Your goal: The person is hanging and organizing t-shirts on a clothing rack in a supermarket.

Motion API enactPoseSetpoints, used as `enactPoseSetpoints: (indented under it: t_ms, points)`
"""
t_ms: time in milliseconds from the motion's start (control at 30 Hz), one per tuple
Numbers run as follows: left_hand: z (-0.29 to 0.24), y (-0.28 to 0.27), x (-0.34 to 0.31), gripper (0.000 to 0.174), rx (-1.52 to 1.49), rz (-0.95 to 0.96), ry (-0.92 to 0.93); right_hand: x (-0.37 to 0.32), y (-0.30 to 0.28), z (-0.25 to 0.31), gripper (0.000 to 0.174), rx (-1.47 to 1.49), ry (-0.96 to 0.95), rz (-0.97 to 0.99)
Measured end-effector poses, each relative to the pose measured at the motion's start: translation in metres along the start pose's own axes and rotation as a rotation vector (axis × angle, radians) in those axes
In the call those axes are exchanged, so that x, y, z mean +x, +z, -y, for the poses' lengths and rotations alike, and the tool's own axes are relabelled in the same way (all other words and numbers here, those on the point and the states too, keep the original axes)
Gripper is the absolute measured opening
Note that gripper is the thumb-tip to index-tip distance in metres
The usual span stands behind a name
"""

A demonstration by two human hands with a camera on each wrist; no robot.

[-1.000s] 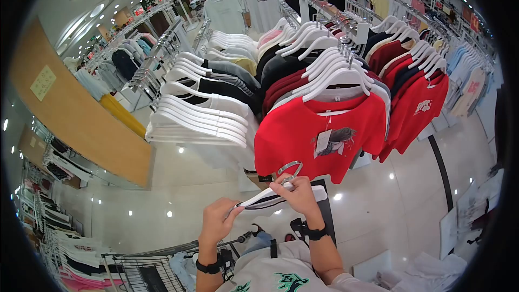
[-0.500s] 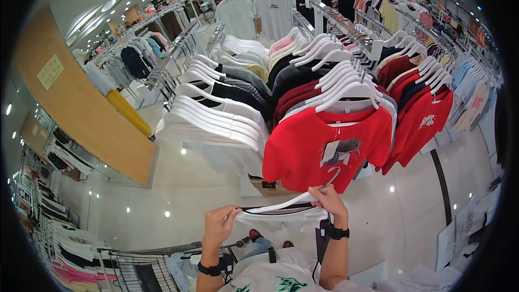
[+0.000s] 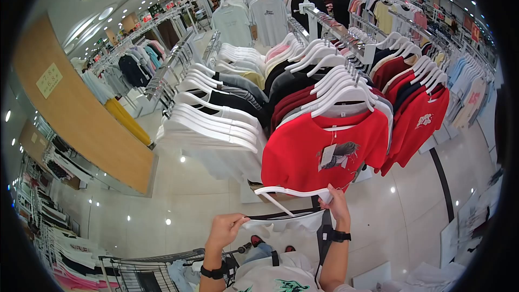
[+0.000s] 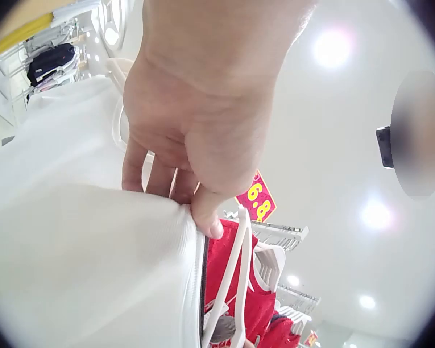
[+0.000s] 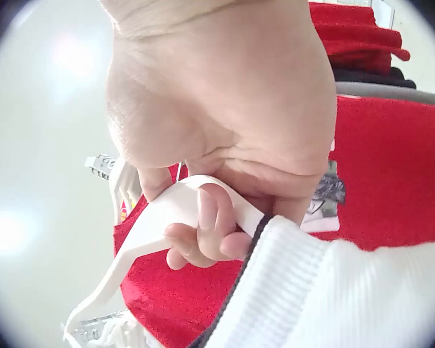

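A white garment with a dark-edged opening is stretched between the two hands. The left hand pinches its edge; in the left wrist view that hand has thumb and fingers on the white cloth. The right hand grips one end of a white hanger, which lies above the garment opening. In the right wrist view the right hand has its fingers curled round the hanger, beside the ribbed white cloth. A red shirt hangs just beyond.
Racks of hanging clothes stand ahead, with white hangers at the left and more red shirts at the right. A wooden panel rises on the left. A wire cart stands at the lower left, above the tiled floor.
The hanger has turned: its hook pointed up by the right hand before, and now its bar lies higher, apart from the cloth on the left. The right hand has shifted to the hanger's end.
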State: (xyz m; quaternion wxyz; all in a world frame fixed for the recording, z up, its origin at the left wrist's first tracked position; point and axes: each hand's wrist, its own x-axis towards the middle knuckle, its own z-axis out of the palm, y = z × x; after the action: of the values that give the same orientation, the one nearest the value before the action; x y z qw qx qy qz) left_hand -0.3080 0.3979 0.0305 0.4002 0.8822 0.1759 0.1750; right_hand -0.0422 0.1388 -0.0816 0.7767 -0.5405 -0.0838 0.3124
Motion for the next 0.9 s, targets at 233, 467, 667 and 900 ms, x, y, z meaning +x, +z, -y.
enactPoseSetpoints:
  t_ms: [233, 467, 667, 900]
  points:
    - [0.021, 0.034, -0.006, 0.020, 0.052, 0.409, 0.079, 0.020, 0.064, -0.006, 0.051, 0.021, -0.091, 0.056]
    - [0.037, 0.023, -0.017, 0.023, 0.123, 0.494, -0.015, 0.043, 0.162, 0.060, 0.032, -0.198, -0.250, 0.204]
    - [0.041, 0.010, -0.029, 0.026, 0.089, 0.414, -0.067, 0.057, 0.257, 0.104, 0.037, -0.456, -0.661, 0.434]
    - [0.046, 0.007, -0.053, 0.033, 0.028, 0.317, -0.102, 0.067, 0.355, 0.144, 0.034, -0.490, -0.764, 0.518]
